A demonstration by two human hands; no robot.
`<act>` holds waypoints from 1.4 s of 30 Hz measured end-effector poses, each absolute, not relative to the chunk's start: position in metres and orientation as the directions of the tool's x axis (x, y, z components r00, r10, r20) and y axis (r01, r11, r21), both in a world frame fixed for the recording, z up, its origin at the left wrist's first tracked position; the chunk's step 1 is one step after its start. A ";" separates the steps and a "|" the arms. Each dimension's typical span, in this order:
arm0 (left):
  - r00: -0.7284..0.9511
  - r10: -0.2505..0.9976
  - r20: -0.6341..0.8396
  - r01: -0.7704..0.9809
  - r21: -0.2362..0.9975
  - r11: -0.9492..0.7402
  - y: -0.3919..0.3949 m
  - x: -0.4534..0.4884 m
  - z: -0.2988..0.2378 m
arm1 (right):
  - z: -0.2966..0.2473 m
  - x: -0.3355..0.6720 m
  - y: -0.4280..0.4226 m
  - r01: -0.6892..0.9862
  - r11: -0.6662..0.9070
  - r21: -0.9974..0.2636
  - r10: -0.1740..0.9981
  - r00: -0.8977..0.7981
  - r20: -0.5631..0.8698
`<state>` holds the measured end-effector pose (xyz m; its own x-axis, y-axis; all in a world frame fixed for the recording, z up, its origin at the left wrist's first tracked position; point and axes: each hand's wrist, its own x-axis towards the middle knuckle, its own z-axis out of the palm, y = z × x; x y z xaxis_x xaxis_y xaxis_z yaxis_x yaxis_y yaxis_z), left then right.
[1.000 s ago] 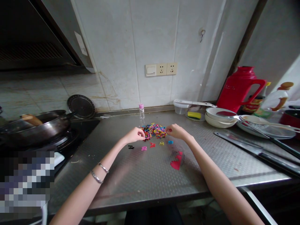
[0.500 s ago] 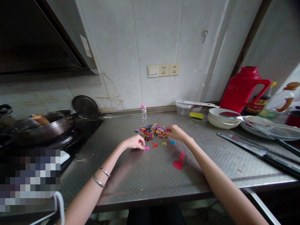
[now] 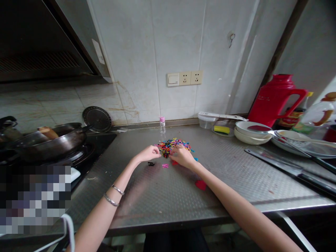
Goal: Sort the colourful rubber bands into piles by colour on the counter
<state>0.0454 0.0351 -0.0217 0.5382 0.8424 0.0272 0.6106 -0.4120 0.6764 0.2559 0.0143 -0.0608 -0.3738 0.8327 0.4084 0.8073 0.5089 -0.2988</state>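
A heap of small coloured rubber bands (image 3: 168, 142) lies on the metal counter. My left hand (image 3: 149, 154) hovers at the heap's left side, thumb and fingers drawn together; anything between them is too small to make out. Over the heap's front right edge is my right hand (image 3: 182, 156), fingertips pinched low among the bands, their grip hidden. In front of the heap lie a black group of bands (image 3: 151, 163) and a pink group (image 3: 165, 166). Red bands (image 3: 174, 162) show partly under my right hand. A clear bottle with a pink cap (image 3: 162, 125) stands behind the heap.
A red patch (image 3: 200, 184), perhaps a bag, lies by my right forearm. On the right are a long knife (image 3: 273, 164), bowls (image 3: 252, 134), a yellow sponge (image 3: 222, 130) and a red thermos (image 3: 274, 101). A pan (image 3: 60, 136) sits on the stove at left.
My right hand has moved left, from the heap's right side to its front. My left hand has let go of the pink bands and risen toward the heap. A black group now lies left of them.
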 end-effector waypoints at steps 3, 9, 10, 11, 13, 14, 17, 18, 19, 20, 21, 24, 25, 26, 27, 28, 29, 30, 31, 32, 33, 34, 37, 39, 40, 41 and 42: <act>0.486 0.871 0.065 0.620 0.678 -0.396 0.038 0.044 -0.023 | -0.062 0.255 0.015 0.814 0.503 -0.291 0.839 -0.380 0.390; 0.446 0.892 0.069 0.640 0.672 -0.372 0.044 0.041 -0.030 | -0.064 0.256 0.017 0.820 0.496 -0.286 0.848 -0.386 0.364; 0.449 0.891 0.070 0.641 0.669 -0.376 0.044 0.041 -0.030 | -0.065 0.256 0.018 0.821 0.494 -0.285 0.849 -0.386 0.362; 0.451 0.890 0.072 0.642 0.667 -0.379 0.044 0.041 -0.030 | -0.064 0.256 0.018 0.824 0.490 -0.284 0.852 -0.384 0.357; 0.454 0.888 0.074 0.644 0.661 -0.385 0.043 0.042 -0.030 | -0.064 0.256 0.018 0.830 0.480 -0.284 0.859 -0.378 0.346; 0.454 0.888 0.073 0.646 0.659 -0.385 0.043 0.042 -0.030 | -0.064 0.256 0.019 0.832 0.475 -0.286 0.862 -0.375 0.341; 0.449 0.891 0.067 0.654 0.655 -0.378 0.043 0.042 -0.029 | -0.063 0.255 0.019 0.835 0.464 -0.296 0.871 -0.368 0.325; 0.447 0.892 0.066 0.655 0.655 -0.377 0.043 0.042 -0.030 | -0.063 0.255 0.020 0.834 0.462 -0.301 0.873 -0.368 0.320; 0.447 0.892 0.068 0.655 0.655 -0.377 0.043 0.043 -0.030 | -0.063 0.255 0.020 0.833 0.461 -0.305 0.874 -0.368 0.317; 0.448 0.892 0.070 0.654 0.655 -0.380 0.043 0.043 -0.030 | -0.064 0.255 0.020 0.831 0.464 -0.308 0.873 -0.370 0.317; 0.449 0.891 0.073 0.653 0.654 -0.382 0.043 0.043 -0.031 | -0.064 0.255 0.020 0.828 0.468 -0.308 0.871 -0.373 0.320; 0.447 0.892 0.072 0.656 0.651 -0.382 0.042 0.044 -0.031 | -0.064 0.255 0.021 0.826 0.479 -0.297 0.861 -0.376 0.343; 0.446 0.892 0.070 0.659 0.649 -0.380 0.041 0.045 -0.030 | -0.064 0.255 0.020 0.826 0.483 -0.290 0.857 -0.378 0.351; 0.448 0.892 0.070 0.660 0.647 -0.382 0.040 0.045 -0.030 | -0.064 0.255 0.020 0.825 0.488 -0.283 0.852 -0.382 0.357; 0.451 0.890 0.072 0.659 0.645 -0.386 0.040 0.046 -0.029 | -0.063 0.255 0.020 0.824 0.493 -0.279 0.849 -0.386 0.360; 0.456 0.887 0.075 0.658 0.642 -0.393 0.039 0.047 -0.028 | -0.063 0.255 0.020 0.824 0.494 -0.277 0.849 -0.388 0.360; 0.461 0.884 0.079 0.658 0.638 -0.400 0.038 0.047 -0.028 | -0.062 0.255 0.020 0.825 0.492 -0.278 0.850 -0.386 0.358; 0.464 0.882 0.084 0.657 0.636 -0.406 0.038 0.048 -0.027 | -0.062 0.255 0.020 0.828 0.485 -0.282 0.854 -0.379 0.356; 0.465 0.881 0.087 0.656 0.634 -0.409 0.038 0.048 -0.027 | -0.062 0.255 0.020 0.830 0.478 -0.287 0.858 -0.372 0.354; 0.464 0.881 0.089 0.655 0.635 -0.409 0.038 0.048 -0.027 | -0.062 0.254 0.020 0.833 0.471 -0.289 0.861 -0.364 0.355; 0.463 0.882 0.089 0.654 0.638 -0.407 0.038 0.048 -0.028 | -0.062 0.254 0.020 0.835 0.467 -0.290 0.862 -0.359 0.357; 0.462 0.883 0.087 0.653 0.641 -0.404 0.038 0.048 -0.028 | -0.062 0.253 0.020 0.836 0.467 -0.287 0.862 -0.358 0.359; 0.456 0.887 0.077 0.656 0.645 -0.393 0.039 0.047 -0.029 | -0.064 0.251 0.019 0.848 0.452 -0.277 0.868 -0.348 0.353; 0.451 0.890 0.072 0.661 0.643 -0.387 0.039 0.047 -0.029 | -0.064 0.250 0.019 0.856 0.436 -0.278 0.877 -0.335 0.343; 0.452 0.889 0.073 0.662 0.641 -0.389 0.039 0.047 -0.029 | -0.064 0.249 0.019 0.859 0.428 -0.281 0.882 -0.329 0.339; 0.456 0.887 0.076 0.661 0.638 -0.394 0.039 0.047 -0.030 | -0.063 0.249 0.019 0.861 0.424 -0.283 0.884 -0.325 0.335; 0.461 0.884 0.082 0.659 0.635 -0.403 0.039 0.047 -0.030 | -0.063 0.249 0.019 0.860 0.424 -0.284 0.885 -0.327 0.331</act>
